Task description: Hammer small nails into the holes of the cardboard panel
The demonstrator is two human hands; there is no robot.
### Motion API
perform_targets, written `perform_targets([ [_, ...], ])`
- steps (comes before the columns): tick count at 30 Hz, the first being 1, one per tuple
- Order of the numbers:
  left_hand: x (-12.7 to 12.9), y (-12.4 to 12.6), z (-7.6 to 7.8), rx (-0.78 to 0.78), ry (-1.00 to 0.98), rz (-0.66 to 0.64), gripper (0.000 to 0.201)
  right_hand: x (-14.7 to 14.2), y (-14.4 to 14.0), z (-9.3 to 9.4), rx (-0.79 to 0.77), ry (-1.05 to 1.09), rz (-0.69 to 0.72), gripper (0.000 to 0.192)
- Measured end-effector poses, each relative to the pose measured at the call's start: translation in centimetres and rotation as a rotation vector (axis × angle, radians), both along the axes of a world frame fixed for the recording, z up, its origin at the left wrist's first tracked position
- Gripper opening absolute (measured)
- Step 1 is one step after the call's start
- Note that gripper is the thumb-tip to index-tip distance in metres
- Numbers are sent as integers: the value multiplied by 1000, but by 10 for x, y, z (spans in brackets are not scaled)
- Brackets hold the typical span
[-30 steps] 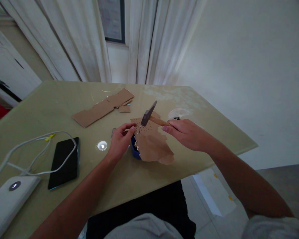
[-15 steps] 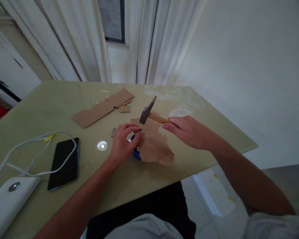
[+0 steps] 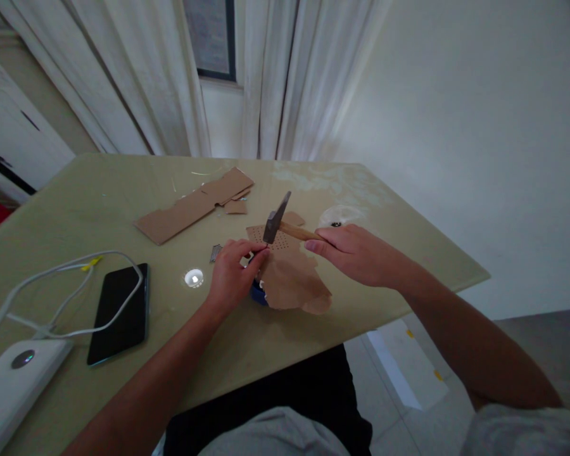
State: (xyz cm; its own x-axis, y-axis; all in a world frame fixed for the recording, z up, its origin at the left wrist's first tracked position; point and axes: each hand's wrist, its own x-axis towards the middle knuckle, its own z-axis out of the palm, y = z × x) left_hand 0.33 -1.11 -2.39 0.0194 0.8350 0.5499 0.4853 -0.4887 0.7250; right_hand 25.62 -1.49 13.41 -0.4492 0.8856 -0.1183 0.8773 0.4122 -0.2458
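Note:
My right hand (image 3: 354,253) is wrapped round the wooden handle of a hammer (image 3: 298,231). The hammer's metal head is low, right over the fingertips of my left hand (image 3: 237,269). Those fingertips pinch a thin nail (image 3: 266,246), mostly hidden, upright on a piece of brown cardboard (image 3: 292,275). Rows of small holes dot the cardboard's far part, and its edges are torn. Beneath its left side shows a blue round object (image 3: 259,293), mostly covered. Several loose nails (image 3: 215,253) lie beside my left hand.
Behind, a long cardboard strip (image 3: 190,212) lies with smaller scraps. A phone (image 3: 118,313), a white cable (image 3: 71,263) and a white power bank (image 3: 26,386) occupy the left side. A clear round plastic piece (image 3: 339,215) with small dark bits sits beyond my right hand.
The hammer head has come down a little, closer to the nail and my left fingertips. My left hand keeps its pinch, and the cardboard stays in place.

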Motion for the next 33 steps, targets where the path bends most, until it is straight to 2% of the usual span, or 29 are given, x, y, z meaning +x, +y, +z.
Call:
perform_targets([
  [8,0,0,0,-45,-16,10,14,0,0,5,19,36,9,50],
  [15,1,-1,-1,-40,-23,29,15,-4,2,-1,-42,-22,1,49],
  [20,1,-1,-1,-54,-24,17,17,-2,1,3,-8,26,0,49],
  [25,1,-1,-1,-51,-13,22,18,-5,1,0,-47,-16,4,48],
  [33,0,-1,0,-57,-9,-5,16,-6,2,0,-34,31,-18,50],
])
